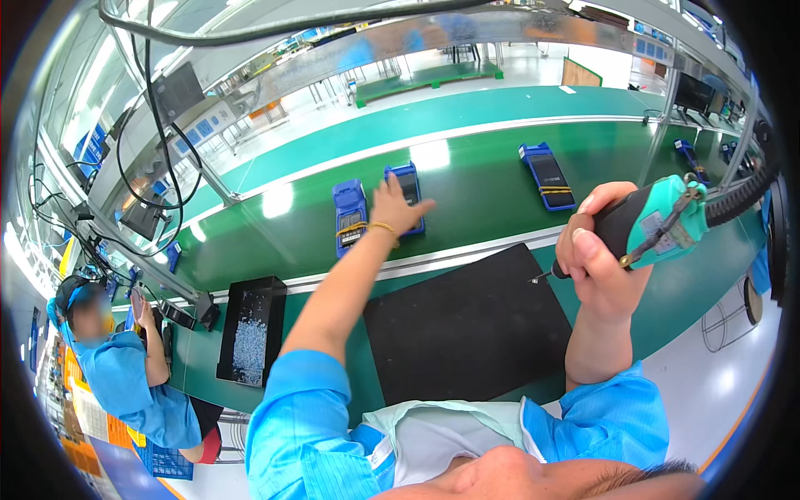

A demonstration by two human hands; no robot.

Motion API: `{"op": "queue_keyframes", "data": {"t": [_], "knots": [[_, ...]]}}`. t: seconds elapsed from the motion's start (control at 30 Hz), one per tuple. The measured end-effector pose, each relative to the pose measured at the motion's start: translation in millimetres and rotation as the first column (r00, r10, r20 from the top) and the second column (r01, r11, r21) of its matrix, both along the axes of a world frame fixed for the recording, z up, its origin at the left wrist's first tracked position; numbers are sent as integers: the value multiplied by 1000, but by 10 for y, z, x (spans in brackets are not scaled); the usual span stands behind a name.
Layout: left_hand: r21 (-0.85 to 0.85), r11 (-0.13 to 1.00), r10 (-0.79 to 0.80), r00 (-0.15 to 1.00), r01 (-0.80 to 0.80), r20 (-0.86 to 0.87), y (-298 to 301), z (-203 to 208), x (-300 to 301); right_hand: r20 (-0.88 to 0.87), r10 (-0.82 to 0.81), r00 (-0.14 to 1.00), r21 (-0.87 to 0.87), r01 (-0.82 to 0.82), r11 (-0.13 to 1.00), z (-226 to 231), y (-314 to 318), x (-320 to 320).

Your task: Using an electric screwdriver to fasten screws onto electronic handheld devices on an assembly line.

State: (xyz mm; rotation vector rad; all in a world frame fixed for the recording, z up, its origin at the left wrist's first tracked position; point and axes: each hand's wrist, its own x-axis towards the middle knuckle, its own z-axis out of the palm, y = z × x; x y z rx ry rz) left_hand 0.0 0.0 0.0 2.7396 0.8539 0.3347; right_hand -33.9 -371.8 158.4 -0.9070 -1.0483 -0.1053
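My left hand (pixel 395 208) reaches out over the far green strip, fingers spread, above a blue-framed handheld device (pixel 407 185). Whether the fingertips touch it I cannot tell. Just left of that hand lies another blue handheld device (pixel 350 218) with a yellow band round it. My right hand (pixel 602 250) is wrapped round an electric screwdriver (pixel 658 223) with a teal and black body. Its bit points left, above the right edge of a black mat (pixel 467 333) on the bench.
Farther right on the green strip lies a banded blue device (pixel 548 177), with another (pixel 691 158) beyond. A black tray (pixel 235 379) of small pale pieces stands left of the mat. A co-worker (pixel 137 375) sits at the left. Black cables (pixel 150 108) hang at upper left.
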Motion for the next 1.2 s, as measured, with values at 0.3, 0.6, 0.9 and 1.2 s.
{"op": "queue_keyframes", "data": {"t": [0.3,0.6,0.9,1.2], "knots": [[-943,127,436,837,307,331,-129,186,-603,-209,122,970,95,-103,990,132,-245,-467],[-669,-452,170,793,590,585,-1613,21,-2480,-296,207,932,90,-189,978,-85,35,-1098],[-761,558,-329,930,331,163,-1605,316,-2861,-232,262,937,-25,-275,961,-466,357,-1231],[-91,725,-684,729,683,23,-1308,419,-2614,-159,381,911,-201,-408,891,-677,741,-1192]]}}
